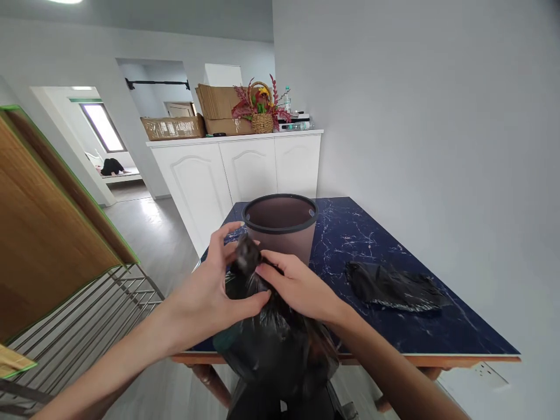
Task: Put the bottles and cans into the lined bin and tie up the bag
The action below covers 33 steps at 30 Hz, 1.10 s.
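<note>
My right grip (301,286) is pinched on the black bag's neck; my left grip (205,298) curves loosely open around it. The bag (271,344) hangs at the near edge of the table (350,230), before the bin (291,240). I'm seemingly gathering its neck, calling for steady pinching. Blur obscures the tip.

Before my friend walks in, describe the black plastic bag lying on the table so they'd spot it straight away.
Find the dark blue, white-veined table beside the plain wall. On its top, right of the brownish bin with a black rim, lies a crumpled black plastic bag. It lies flat and untouched, unlike the bulging bag between the left hand and the right hand.
</note>
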Each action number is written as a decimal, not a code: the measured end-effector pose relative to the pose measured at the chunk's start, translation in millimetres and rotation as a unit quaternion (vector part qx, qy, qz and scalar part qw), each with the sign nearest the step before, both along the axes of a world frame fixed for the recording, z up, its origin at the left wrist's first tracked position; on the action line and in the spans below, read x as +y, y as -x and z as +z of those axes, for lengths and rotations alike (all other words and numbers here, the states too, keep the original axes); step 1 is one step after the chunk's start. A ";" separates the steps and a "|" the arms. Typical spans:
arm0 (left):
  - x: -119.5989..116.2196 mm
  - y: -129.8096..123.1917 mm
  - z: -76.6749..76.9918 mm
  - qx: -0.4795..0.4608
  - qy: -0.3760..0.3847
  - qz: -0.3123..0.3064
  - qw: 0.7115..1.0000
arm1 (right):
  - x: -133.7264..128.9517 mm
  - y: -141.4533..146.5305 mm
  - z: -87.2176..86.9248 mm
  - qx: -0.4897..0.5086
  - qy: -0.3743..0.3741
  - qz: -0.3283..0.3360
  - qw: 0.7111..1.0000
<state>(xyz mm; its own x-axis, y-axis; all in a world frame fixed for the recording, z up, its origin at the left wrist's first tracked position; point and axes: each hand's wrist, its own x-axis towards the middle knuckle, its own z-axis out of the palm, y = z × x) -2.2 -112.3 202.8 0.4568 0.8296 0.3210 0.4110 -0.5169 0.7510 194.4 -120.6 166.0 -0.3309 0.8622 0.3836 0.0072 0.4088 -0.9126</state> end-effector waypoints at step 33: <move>31.7 48.9 -21.7 -0.186 0.225 -0.077 0.953 | -4.5 -50.7 -19.0 0.195 0.136 -0.010 0.971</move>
<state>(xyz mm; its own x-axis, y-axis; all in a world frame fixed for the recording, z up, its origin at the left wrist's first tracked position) -51.1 -80.6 181.1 0.5086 0.8537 0.1117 0.0188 -0.1407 0.9899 245.1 -125.1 147.0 -0.1884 0.9541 0.2327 -0.3545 0.1549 -0.9221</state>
